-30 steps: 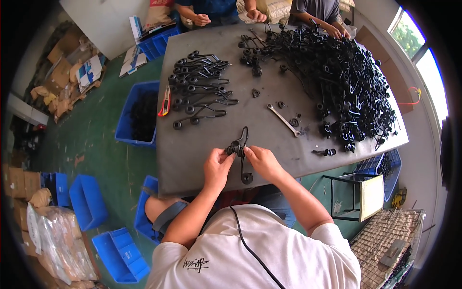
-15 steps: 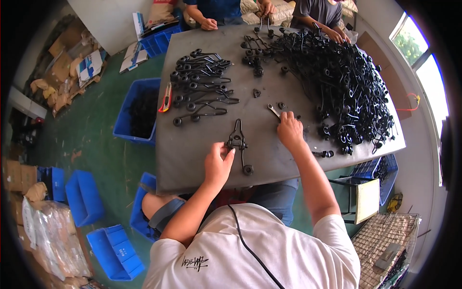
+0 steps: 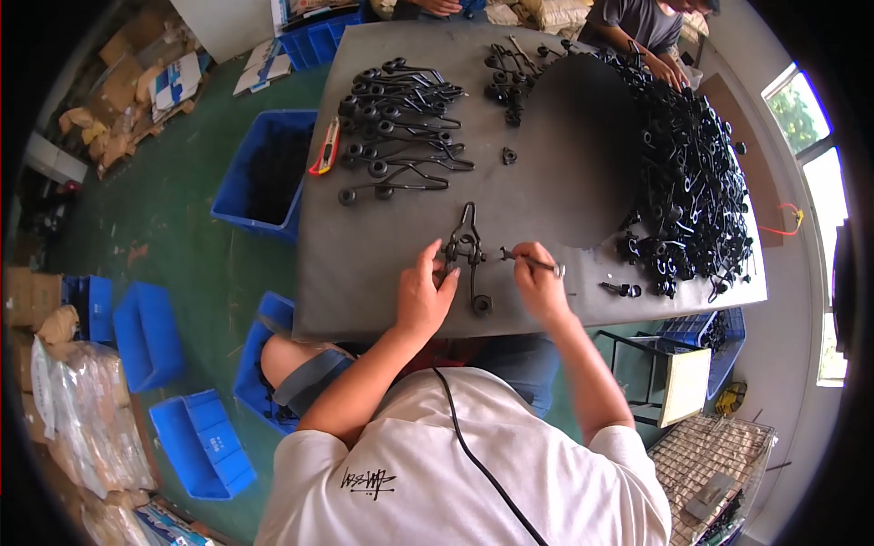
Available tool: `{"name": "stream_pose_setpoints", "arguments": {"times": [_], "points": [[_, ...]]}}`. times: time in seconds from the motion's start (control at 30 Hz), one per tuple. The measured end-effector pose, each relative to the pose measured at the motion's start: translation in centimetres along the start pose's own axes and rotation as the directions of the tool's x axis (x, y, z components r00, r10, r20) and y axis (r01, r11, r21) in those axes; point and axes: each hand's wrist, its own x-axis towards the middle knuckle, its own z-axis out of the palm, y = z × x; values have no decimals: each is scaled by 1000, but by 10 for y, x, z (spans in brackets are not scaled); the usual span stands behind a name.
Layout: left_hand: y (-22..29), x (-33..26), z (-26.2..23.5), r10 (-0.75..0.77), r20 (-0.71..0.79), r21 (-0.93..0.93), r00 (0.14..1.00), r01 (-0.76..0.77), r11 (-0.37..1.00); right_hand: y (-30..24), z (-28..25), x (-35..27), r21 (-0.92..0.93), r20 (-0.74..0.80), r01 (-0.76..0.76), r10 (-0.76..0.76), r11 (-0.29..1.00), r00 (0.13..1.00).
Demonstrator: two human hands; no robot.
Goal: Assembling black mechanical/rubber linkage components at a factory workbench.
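Observation:
My left hand [image 3: 424,296] pinches the left side of a black bent-rod part with round rubber-like ends [image 3: 467,244], which rests at the table's front. Just right of it, my right hand [image 3: 541,287] grips a small metal wrench [image 3: 507,255], its open jaw turned toward the part but apart from it. Up and left lie several similar black bent-rod parts [image 3: 401,127], set in a rough row. A small black fitting [image 3: 509,156] sits alone beyond my hands.
A red utility knife [image 3: 325,150] lies at the table's [image 3: 346,273] left edge. A large heap of black parts [image 3: 683,182] fills the right side. A dark smooth oval hides the table beside it. Blue bins [image 3: 259,173] stand left. Two people work across.
My right hand has lifted the wrench and brought it left and nearer, up beside the bent-rod part. My left hand stays on that part. The whole view has shifted slightly.

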Motion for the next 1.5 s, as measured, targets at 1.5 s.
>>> {"name": "stream_pose_setpoints", "arguments": {"times": [1.5], "points": [[2,-3,-5,53,-23,-12,998,-54,998,-16,15,-21,-130,60,508,-504,852,861]]}}
